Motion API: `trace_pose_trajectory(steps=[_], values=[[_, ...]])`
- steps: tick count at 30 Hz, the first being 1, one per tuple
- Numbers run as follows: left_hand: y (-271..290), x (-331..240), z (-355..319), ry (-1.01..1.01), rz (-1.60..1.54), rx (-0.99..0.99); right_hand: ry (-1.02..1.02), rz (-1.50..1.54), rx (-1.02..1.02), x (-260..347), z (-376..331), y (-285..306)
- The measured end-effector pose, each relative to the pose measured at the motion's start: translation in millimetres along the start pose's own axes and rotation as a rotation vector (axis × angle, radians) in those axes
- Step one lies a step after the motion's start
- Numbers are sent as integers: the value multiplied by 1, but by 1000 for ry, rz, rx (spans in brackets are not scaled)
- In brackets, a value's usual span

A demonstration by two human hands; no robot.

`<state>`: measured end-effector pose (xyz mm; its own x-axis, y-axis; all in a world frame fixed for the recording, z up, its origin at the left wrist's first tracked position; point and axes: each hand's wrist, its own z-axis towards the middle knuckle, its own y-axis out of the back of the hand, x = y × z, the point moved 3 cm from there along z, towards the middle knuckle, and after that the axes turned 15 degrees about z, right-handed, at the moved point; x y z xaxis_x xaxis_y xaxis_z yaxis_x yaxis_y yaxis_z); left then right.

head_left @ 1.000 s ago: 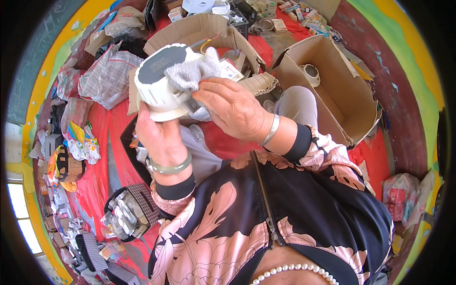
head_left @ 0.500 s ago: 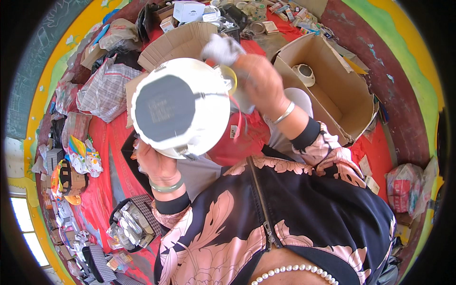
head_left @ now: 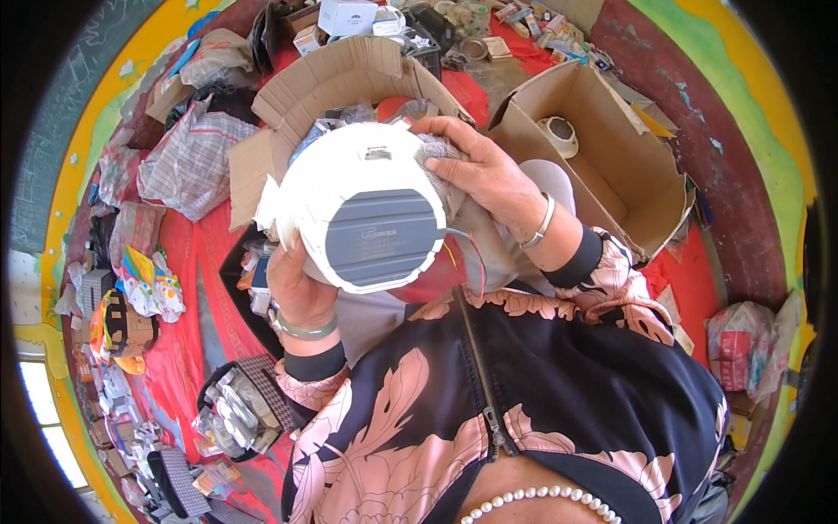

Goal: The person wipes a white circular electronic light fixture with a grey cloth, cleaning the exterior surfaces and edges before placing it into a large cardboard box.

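The lamp (head_left: 345,179) could drop if left fingers (head_left: 294,257), curled at its edge, slip while right fingers (head_left: 456,131) squeeze cloth (head_left: 433,150) beside it.

The lamp (head_left: 349,205) has a smooth casing, matt ridged back (head_left: 384,240); rag (head_left: 447,188), rough cloth; right box (head_left: 633,188), matt cardboard; jacket (head_left: 580,375), glossy fabric.

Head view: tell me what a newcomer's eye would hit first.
The white lamp in the left hand, near the middle, catches it first; the right hand holds a grey cloth at its side. Next comes the open cardboard box, upper right, with another white lamp inside.
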<state>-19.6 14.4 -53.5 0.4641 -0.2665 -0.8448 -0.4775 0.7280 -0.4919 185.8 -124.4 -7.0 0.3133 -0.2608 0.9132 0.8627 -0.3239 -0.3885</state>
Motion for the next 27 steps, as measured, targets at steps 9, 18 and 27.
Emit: trace_pose_trajectory(steps=[9,18,27], values=[[-6,-13,4,114,42,160,56,-308,248,21,18,4],[-18,-11,30,238,305,100,-78,-252,22,17,16,17],[-32,7,26,253,1,-111,1082,-1245,-62,45,-7,-6]])
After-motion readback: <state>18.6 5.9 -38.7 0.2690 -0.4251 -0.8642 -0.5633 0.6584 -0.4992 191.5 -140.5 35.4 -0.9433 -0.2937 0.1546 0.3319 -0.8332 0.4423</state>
